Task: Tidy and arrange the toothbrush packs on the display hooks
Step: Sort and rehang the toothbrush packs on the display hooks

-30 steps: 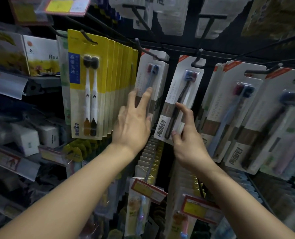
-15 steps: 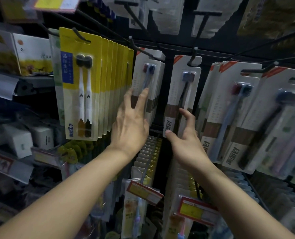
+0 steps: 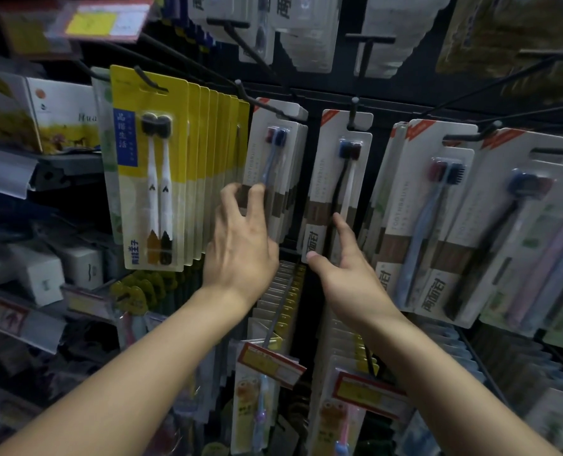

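Across the dark display wall [image 3: 322, 93] in front of you, rows of toothbrush packs hang from metal hooks, so each row can slide forward for a customer. At your far right hang the widest white packs [image 3: 438, 218], a little fanned and tilted on their hook. At your left hangs the long row of yellow packs [image 3: 148, 169], pressed close together and quite even. Between them are two narrower rows: the white stack [image 3: 273, 172] on the left hook [image 3: 257, 100], and the single white pack [image 3: 336, 179] on the middle hook [image 3: 352, 110], which hangs almost straight.

Your left hand [image 3: 240, 248] is at the white stack. Its fingers are bent and the fingertips [image 3: 257, 190] touch the front pack near the brown band; it looks like a light grip on the edge, probably to square the stack, though I cannot see the thumb. Your right hand [image 3: 349, 278] is open, with relaxed fingers. The index finger reaches the lower part of the single white pack, and the thumb points toward its bottom corner. It holds nothing; it seems only to steady the pack so it stops swinging.

Below your wrists, lower rows carry price tags [image 3: 270, 363] at the hook ends.

My judgement: the next step needs a soft push, because these packs swing easily.
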{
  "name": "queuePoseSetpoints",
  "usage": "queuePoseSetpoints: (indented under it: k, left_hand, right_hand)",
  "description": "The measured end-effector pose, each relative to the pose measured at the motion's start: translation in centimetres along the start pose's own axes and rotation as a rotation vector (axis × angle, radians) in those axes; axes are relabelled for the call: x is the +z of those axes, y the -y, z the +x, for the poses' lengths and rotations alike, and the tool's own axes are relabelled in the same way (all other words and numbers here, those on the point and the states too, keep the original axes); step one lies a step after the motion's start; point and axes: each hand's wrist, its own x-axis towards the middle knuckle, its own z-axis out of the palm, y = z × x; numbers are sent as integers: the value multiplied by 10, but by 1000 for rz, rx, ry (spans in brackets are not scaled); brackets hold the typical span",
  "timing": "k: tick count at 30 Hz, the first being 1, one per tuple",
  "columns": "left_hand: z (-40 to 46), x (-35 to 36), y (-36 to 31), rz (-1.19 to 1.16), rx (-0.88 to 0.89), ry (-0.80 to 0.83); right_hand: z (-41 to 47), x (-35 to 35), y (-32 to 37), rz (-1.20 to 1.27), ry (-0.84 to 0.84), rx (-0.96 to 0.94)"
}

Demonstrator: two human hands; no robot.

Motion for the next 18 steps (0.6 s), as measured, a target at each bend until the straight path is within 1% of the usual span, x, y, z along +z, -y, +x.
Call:
queuePoseSetpoints:
  k: [11,15,18]
  left_hand:
    - [-8,-18,-13,33,-25,21]
    - [-14,-26,-19,20,-11,28]
    - [-19,-30,-25,3,4,47]
  right_hand:
    - [-11,2,8,-24,6,58]
    - [-17,3,12,-5,21,74]
    - [-23,-1,15,55,52,75]
